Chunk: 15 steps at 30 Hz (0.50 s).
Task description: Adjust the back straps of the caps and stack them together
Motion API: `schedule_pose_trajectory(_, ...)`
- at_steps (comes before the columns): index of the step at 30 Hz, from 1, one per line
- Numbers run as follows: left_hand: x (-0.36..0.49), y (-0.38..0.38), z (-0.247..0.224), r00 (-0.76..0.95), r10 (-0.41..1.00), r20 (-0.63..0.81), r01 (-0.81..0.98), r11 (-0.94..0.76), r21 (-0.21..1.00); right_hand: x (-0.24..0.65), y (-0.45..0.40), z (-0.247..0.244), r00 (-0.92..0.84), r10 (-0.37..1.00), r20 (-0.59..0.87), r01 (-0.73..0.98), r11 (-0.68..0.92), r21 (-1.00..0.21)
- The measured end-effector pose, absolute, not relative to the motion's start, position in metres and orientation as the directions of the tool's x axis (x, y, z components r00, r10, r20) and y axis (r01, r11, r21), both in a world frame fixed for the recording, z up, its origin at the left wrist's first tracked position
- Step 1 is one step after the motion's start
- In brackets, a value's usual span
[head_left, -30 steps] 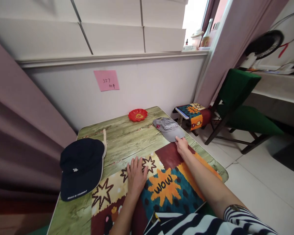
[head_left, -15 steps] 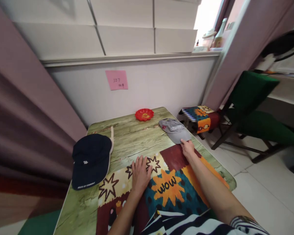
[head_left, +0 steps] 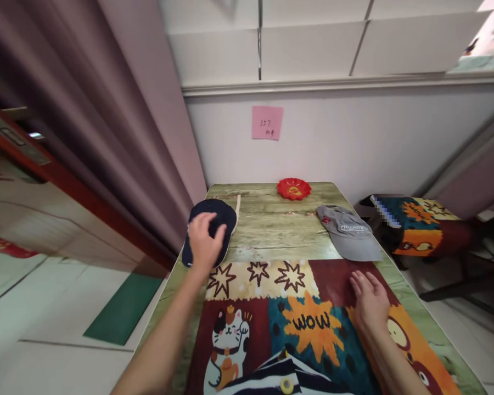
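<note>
My left hand [head_left: 206, 241] is over a navy baseball cap [head_left: 222, 207] at the table's left edge. Its fingers are bent, with the thumb apart, and cover part of the cap; whether they touch it I cannot tell. On the right, a grey baseball cap [head_left: 349, 236] with white lettering lies with its brim toward me. Just in front of that brim, my right hand [head_left: 370, 304] is over the patterned mat [head_left: 333, 282], fingers loosely extended and holding nothing.
A red scalloped dish [head_left: 284, 187] sits at the back of the wood-patterned table [head_left: 271, 236]. Behind it, a pink note [head_left: 267, 123] is stuck on the wall. To the right stands a low stool [head_left: 420, 219] with a patterned cover; a curtain [head_left: 164, 137] hangs at left.
My left hand has gone from the mat to the navy cap. My right hand has let go of the grey cap's brim and drawn back. The view has turned left.
</note>
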<state>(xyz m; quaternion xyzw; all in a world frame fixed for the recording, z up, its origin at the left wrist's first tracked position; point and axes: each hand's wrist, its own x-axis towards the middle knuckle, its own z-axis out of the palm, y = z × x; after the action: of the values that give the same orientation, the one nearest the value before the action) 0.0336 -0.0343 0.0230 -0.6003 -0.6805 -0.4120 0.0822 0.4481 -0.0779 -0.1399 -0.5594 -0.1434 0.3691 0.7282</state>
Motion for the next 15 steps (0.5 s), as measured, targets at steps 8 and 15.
schedule_pose_trajectory(8,-0.042,0.027,0.032,-0.489,0.817,0.306,0.856,0.383,0.346,0.406,-0.101,-0.095,0.514,0.838,-0.185,-0.309,-0.02,-0.951)
schedule_pose_trajectory(15,-0.038,0.031,0.027,-0.544,0.819,0.184,0.809,0.452,0.376,0.399,-0.099,-0.079,0.442,0.874,-0.201,-0.306,-0.064,-0.95)
